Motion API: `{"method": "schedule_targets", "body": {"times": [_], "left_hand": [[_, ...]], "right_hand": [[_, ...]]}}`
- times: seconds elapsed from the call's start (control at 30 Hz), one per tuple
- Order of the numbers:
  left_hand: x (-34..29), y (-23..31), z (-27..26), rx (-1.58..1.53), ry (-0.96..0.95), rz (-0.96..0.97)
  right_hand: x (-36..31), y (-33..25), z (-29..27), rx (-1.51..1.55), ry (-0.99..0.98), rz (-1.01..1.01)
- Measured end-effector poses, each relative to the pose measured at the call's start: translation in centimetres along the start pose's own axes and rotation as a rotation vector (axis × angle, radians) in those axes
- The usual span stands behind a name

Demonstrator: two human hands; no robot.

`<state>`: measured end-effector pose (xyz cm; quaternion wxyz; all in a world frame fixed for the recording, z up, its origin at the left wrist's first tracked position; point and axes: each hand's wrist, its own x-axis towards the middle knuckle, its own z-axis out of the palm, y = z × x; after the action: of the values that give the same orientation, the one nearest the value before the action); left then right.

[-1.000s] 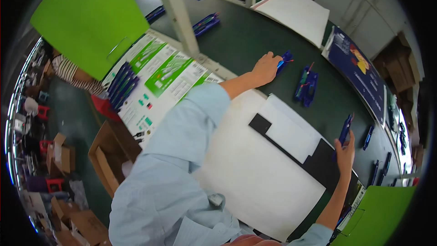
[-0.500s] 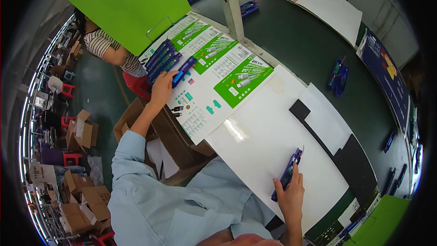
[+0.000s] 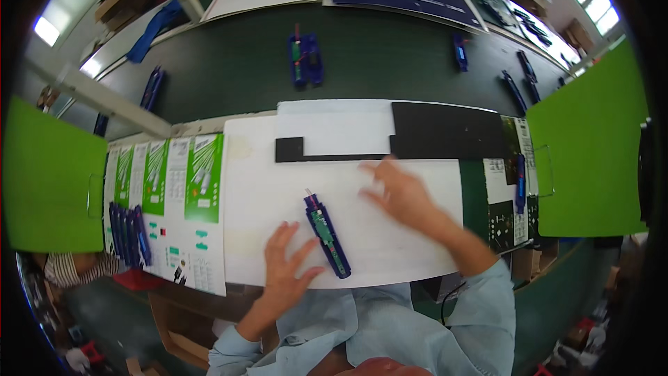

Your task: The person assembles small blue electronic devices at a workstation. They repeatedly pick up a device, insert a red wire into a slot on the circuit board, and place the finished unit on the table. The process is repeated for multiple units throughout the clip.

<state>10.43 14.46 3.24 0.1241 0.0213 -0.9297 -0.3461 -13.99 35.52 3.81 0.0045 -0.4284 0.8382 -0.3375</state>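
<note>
On the white work surface point(image 3: 257, 188) lies a long dark-blue plastic housing point(image 3: 339, 262), tilted, with a green circuit board point(image 3: 319, 223) exposed in it and a thin metal tip at its far end. Just left of it, my left hand point(image 3: 284, 271) has its fingers spread and its thumb close to the housing's near half. My right hand point(image 3: 403, 195) hovers to the right, smeared a little by motion, fingers apart and nothing in them. Several blue housings point(image 3: 126, 235) stand side by side at the left on a green-and-white printed sheet point(image 3: 204, 188).
Black strips point(image 3: 445, 129) and a white sheet point(image 3: 346, 125) lie along the far edge. Beyond, a dark green belt point(image 3: 229, 63) carries more blue units, including an opened pair point(image 3: 305, 59). Green panels point(image 3: 52, 174) flank both sides. One blue unit point(image 3: 520, 184) lies at the right.
My view has swung right. My left hand has let go of a blue housing at the row and come back to the middle. My right hand has released the housing with the circuit board.
</note>
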Motion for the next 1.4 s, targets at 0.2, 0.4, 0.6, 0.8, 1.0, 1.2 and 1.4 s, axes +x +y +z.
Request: {"method": "schedule_targets", "body": {"times": [0.2,0.4,0.6,0.8,1.0,1.2,1.4], "left_hand": [[0.1,-0.2,3.5,0.021,-0.122,0.038],[1.2,-0.6,3.4,-0.007,-0.127,0.092],[0.1,-0.2,2.8,0.04,-0.089,-0.023],[1.4,-0.2,3.5,-0.05,-0.09,0.028],[2.1,0.4,1.6,-0.037,-0.118,0.058],[12.1,-4.2,1.5,0.112,0.313,0.09],[14.5,-9.3,4.5,0.176,0.384,0.003]], "right_hand": [[9.1,24.6,-10.7,-0.502,0.413,0.175],[9.7,40.9,-14.7,-0.623,0.396,0.259],[12.7,29.4,-8.2,-0.189,0.352,0.345],[-5.2,2.4,-3.7,0.069,0.051,-0.024],[-9.9,-6.7,1.3,0.231,-0.236,-0.021],[4.4,-0.7,1.4,0.363,-0.036,0.03],[16.8,3.0,9.0,0.153,-0.354,0.038]]}}
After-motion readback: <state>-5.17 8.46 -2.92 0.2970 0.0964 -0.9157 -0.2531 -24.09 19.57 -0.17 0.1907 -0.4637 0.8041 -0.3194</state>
